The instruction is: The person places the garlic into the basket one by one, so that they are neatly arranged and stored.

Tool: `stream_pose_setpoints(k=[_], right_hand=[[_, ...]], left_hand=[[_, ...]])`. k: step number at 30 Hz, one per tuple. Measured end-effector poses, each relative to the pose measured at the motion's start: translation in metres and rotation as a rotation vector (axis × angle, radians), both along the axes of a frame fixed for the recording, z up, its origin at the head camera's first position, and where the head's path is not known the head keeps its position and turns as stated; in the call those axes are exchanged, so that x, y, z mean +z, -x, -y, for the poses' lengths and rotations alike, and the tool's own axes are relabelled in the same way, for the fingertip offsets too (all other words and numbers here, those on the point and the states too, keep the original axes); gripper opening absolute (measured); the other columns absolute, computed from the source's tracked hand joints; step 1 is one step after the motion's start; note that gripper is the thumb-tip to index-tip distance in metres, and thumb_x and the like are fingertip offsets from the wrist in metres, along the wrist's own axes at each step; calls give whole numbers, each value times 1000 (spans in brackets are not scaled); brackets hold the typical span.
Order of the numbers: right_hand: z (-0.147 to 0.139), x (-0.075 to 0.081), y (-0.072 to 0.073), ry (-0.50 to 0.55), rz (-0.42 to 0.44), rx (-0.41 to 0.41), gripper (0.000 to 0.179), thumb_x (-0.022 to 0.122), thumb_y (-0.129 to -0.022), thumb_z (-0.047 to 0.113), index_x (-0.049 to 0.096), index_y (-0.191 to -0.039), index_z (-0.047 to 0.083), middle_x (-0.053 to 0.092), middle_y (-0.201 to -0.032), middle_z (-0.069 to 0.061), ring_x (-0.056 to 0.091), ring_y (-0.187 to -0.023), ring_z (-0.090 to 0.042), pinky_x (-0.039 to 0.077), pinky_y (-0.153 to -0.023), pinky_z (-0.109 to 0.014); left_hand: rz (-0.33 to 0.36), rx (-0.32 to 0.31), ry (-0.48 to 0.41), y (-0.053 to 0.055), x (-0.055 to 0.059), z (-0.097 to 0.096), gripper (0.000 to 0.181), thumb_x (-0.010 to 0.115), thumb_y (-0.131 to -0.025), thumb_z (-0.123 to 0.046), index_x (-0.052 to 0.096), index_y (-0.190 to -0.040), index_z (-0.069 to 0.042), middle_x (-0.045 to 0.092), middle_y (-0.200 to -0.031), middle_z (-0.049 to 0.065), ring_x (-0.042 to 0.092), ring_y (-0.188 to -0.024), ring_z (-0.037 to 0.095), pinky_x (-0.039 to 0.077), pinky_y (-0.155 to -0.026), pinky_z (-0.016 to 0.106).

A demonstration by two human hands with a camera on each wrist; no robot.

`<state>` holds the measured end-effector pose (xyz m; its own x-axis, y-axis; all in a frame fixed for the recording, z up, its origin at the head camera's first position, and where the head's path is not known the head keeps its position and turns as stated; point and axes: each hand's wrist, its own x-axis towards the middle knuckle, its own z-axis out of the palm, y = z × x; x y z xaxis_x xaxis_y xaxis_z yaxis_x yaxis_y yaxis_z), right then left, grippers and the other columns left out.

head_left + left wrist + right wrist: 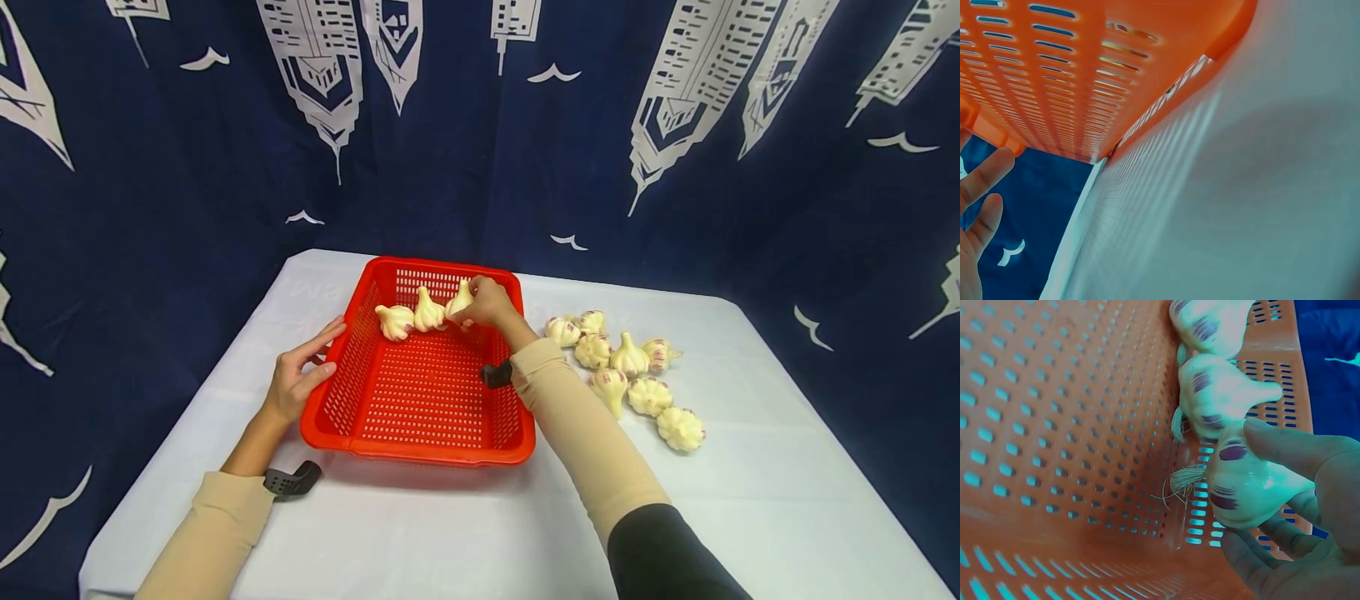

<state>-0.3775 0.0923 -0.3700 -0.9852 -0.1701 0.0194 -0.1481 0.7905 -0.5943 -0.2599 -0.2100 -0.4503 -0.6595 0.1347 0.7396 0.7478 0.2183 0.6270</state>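
A red plastic basket (427,454) with perforated walls stands on the white table. Inside its far right part, my right hand (491,302) grips a garlic bulb (1250,481), thumb on one side and fingers curled round the other. The bulb lies sideways, its roots toward the basket's middle. Next to it along the far wall sit two more garlic bulbs (429,311) (395,322). My left hand (294,379) is at the basket's left side, fingers extended, fingertips right at the rim. The left wrist view shows those fingers (988,178) beside the basket's outer wall.
Several loose garlic bulbs (630,357) lie in a group on the table (750,467) to the right of the basket, beyond my right forearm. A dark blue cloth (480,167) with white building prints hangs behind the table.
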Motion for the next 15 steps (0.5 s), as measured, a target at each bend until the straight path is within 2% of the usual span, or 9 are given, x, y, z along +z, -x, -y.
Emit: stream_pose_setpoints(k=[7, 13, 15], right_hand=[[1, -1, 3, -29, 44, -27, 50, 85, -74, 17, 60, -113, -1, 66, -101, -13, 57, -88, -23, 49, -75, -28], [0, -1, 8, -47, 107, -40, 53, 86, -73, 15, 59, -115, -2, 67, -96, -13, 59, -90, -26, 49, -80, -32], [0, -2, 10, -46, 113, -34, 54, 86, -71, 16, 58, -113, -2, 67, -91, -13, 60, -86, -25, 50, -76, -31]], left_hand=[[-2, 5, 5, 2, -2, 1, 51, 52, -81, -2, 60, -130, 8, 54, -137, 25, 61, -101, 0, 45, -70, 21], [5, 9, 15, 2, 0, 1, 51, 51, -81, -3, 59, -130, 9, 54, -137, 25, 61, -98, 0, 45, -69, 22], [2, 8, 15, 1, 0, 1, 51, 52, -81, -2, 59, -130, 9, 54, -137, 26, 61, -95, 1, 45, -69, 22]])
